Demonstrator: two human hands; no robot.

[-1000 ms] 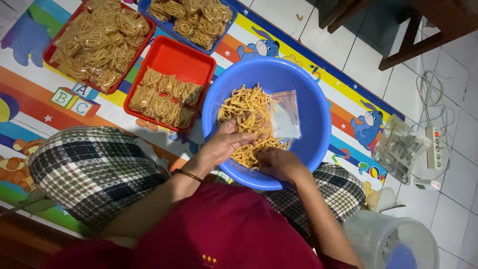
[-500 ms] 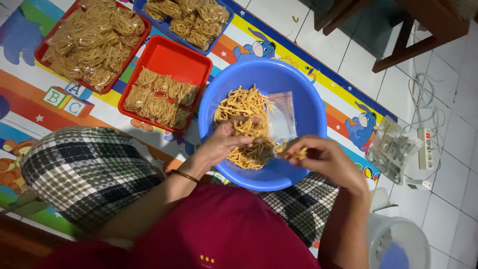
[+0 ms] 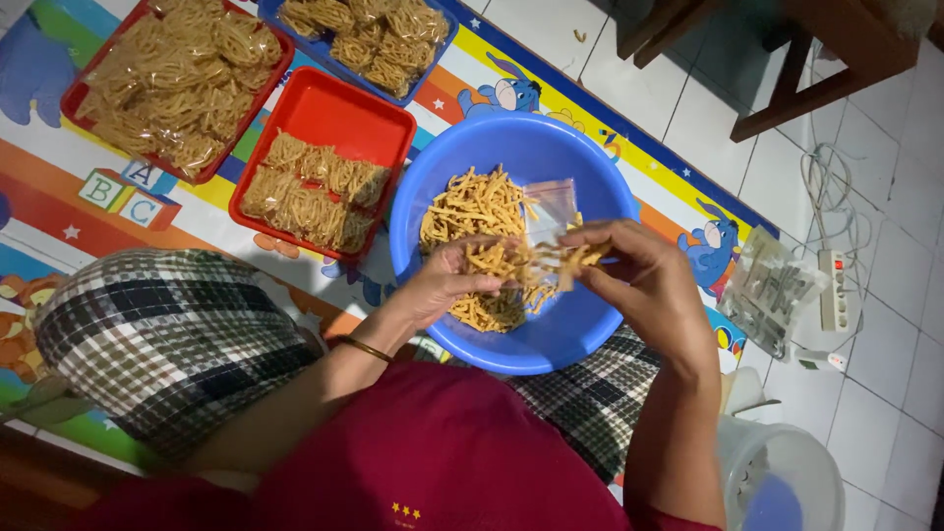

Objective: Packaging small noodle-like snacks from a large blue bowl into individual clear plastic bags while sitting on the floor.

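A big blue plastic basin [image 3: 600,334] lies on the mat between my knees, holding a heap of thin fried snack sticks [image 3: 470,208] and an empty clear bag [image 3: 551,203]. Over the basin, my left hand [image 3: 447,285] cups a bunch of sticks. My right hand [image 3: 644,275] pinches a small clear bag [image 3: 565,258] partly filled with sticks, held against the left hand's fingertips.
A red tray [image 3: 379,113] of packed snack bags sits left of the basin, with another red tray [image 3: 79,93] and a blue tray [image 3: 442,44] behind. White power strip and cables [image 3: 834,285] lie on the tiles at right. A wooden chair leg [image 3: 787,98] and a white bucket [image 3: 787,482] stand nearby.
My right hand rose out of the basin with a small bag and moved right, then back toward the left hand. The left hand lifted a handful of sticks.
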